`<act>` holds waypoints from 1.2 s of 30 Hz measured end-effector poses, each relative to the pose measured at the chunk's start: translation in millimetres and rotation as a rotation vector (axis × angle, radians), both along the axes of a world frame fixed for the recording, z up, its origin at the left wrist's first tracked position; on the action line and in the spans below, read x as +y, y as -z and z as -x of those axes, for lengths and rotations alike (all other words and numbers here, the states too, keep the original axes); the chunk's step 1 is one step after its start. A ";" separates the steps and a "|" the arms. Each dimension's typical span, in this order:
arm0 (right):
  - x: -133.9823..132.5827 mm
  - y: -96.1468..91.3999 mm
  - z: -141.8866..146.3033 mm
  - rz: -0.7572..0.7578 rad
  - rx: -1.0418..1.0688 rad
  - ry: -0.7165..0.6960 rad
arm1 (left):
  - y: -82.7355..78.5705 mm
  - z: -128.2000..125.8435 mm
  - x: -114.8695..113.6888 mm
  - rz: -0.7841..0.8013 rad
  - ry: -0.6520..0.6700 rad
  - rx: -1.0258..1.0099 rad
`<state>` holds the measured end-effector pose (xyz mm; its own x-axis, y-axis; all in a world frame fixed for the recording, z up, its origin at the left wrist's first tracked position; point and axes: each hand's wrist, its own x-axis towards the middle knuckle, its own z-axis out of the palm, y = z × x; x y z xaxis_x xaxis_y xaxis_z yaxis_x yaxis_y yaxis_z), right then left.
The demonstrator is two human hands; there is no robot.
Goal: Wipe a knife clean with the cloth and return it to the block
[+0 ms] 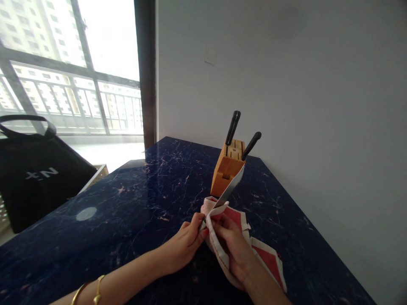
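Dark blue, white-veined stone-look worktop (127,212) spreads beneath a kitchen knife (230,188), which is held up at a slant, its tip pointing away and to the right, in front of the wooden knife block (219,178). The two hands are close together: the left hand (186,241) is closed around the knife's handle end, while the right hand (233,245) grips a red-and-white cloth (269,260) folded about the base of the blade (the handle itself is mostly covered, so exactly where the fingers meet it is hard to tell). One part of the cloth trails to the right onto the worktop. Two black-handled knives stand in the block, one handle (233,127) rising from its left side and the other handle (252,145) leaning out to the right. Gold bracelets (98,290) circle the left wrist. Off to the left, a black bag (47,182) with white lettering sits beside the worktop, near a bright window (111,42), and a pale grey wall (302,106) rises behind the block
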<state>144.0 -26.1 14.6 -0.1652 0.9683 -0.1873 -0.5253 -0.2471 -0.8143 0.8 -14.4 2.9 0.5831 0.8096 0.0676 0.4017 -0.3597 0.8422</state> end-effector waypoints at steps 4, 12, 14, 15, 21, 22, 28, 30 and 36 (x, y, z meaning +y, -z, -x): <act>-1.4 1.3 -0.3 -0.049 -0.103 0.053 | -2.3 0.2 -0.6 -0.002 0.023 -0.012; -0.3 1.9 -2.4 -0.050 -0.108 0.028 | 4.6 -0.5 0.2 0.041 -0.020 -0.043; -0.3 1.8 -3.2 -0.088 -0.133 0.024 | 5.4 -0.8 0.4 0.034 -0.028 -0.050; -0.2 1.6 -3.7 -0.092 -0.140 0.020 | 5.5 -1.1 0.3 0.047 -0.035 -0.066; 3.8 -1.0 -8.1 -0.091 -0.093 0.046 | 1.6 -4.7 -1.3 0.123 -0.091 -0.263; 4.9 -1.7 -9.4 -0.108 -0.072 0.059 | 1.2 -4.9 -1.1 0.113 -0.114 -0.290; 7.8 -9.8 -19.7 -0.068 -0.083 0.178 | 5.6 -2.8 5.8 -0.004 -0.244 -0.329; 6.7 -13.3 -20.2 -0.051 -0.090 0.193 | 7.7 -3.0 6.9 -0.035 -0.255 -0.308; 0.2 -18.7 -11.8 -0.025 -0.119 0.141 | 11.6 -6.8 4.6 -0.117 -0.311 -0.261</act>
